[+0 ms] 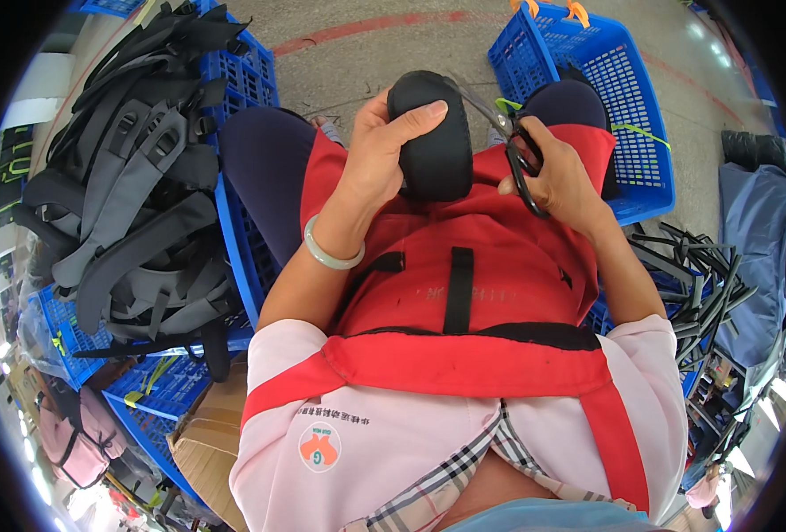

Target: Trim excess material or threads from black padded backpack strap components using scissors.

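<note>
Above apron [402, 297], hands [377, 149] [560, 173] hold blk pad [439, 146] (L), scissors [505, 121] (R).

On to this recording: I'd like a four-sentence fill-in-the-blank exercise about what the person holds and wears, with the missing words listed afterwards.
1. The right hand holds a pair of ____ with black handles.
2. The left hand grips a padded piece whose colour is ____.
3. The person's apron is mainly ____ in colour.
4. The pale bracelet is worn on the person's ____ side.

Missing words: scissors; black; red; left.
</note>
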Motion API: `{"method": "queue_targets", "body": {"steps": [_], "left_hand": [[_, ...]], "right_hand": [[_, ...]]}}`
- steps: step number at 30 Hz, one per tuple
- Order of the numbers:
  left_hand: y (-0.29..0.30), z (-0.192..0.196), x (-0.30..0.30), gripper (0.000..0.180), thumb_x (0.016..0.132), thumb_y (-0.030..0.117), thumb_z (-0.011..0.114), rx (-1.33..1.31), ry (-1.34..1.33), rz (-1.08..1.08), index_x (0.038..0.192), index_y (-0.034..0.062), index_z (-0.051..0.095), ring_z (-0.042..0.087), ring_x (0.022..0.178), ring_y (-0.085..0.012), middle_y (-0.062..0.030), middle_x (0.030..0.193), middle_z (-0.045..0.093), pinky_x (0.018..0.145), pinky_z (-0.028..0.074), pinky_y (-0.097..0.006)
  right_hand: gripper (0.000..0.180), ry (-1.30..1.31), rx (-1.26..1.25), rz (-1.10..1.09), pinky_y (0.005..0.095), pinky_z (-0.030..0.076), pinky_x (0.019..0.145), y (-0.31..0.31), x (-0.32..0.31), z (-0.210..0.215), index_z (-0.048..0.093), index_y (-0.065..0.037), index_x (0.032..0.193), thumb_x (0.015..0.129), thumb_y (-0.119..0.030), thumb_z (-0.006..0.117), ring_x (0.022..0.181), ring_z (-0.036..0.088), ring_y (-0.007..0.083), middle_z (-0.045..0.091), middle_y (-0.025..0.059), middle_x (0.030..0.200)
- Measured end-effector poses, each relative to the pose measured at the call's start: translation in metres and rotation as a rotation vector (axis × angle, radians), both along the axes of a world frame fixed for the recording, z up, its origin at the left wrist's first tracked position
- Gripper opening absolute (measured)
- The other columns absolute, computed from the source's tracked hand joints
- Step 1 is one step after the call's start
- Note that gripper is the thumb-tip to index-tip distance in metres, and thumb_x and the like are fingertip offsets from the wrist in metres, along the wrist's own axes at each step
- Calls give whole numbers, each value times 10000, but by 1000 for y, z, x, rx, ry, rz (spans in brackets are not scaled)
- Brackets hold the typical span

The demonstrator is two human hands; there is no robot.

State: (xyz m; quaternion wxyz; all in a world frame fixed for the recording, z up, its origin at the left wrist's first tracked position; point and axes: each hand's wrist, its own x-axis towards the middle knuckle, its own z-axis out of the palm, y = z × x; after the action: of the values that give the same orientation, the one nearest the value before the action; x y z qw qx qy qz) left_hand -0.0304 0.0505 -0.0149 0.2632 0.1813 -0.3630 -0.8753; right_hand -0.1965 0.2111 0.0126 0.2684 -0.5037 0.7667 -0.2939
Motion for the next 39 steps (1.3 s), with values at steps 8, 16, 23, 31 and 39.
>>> {"method": "queue_targets", "body": {"steps": [8,16,23,31,39], "left_hand": [[2,-4,2,186,832,43,690,-7,10,-29,1009,-1,650,655,755,-134,-61,888,682,689,544,-271],[-1,-2,1,194,841,50,690,-21,-16,-40,1026,9,648,656,775,-130,-44,904,685,707,543,-269],[15,-11,-21,323,972,246,552,-214,-70,-120,1227,48,542,566,984,-92,-65,1092,611,844,470,-249],[-25,-54,-2,538,878,109,647,-699,-406,568,1359,61,410,451,1180,-199,-87,1357,418,919,418,-316],[-53,-54,10,358,899,281,654,457,54,162,1169,58,579,450,1257,-212,-43,1232,588,1095,260,-390]], "right_hand": [[661,21,63,-10,354,396,566,-2,7,5,514,-14,1056,637,-398,853,580,459,243,463,102,630],[455,-163,68,16,295,332,522,-2,-6,-6,540,-3,912,734,-316,819,567,375,132,396,39,619],[317,-438,-224,-52,230,339,558,-38,9,7,576,0,911,784,-203,784,641,394,57,455,-37,703],[208,-456,-519,-353,185,341,541,-34,-9,27,568,-56,902,826,-124,750,612,428,5,469,-66,686],[182,-896,-716,-423,237,455,540,-25,4,2,548,-38,970,850,-54,684,593,606,129,599,37,804]]}}
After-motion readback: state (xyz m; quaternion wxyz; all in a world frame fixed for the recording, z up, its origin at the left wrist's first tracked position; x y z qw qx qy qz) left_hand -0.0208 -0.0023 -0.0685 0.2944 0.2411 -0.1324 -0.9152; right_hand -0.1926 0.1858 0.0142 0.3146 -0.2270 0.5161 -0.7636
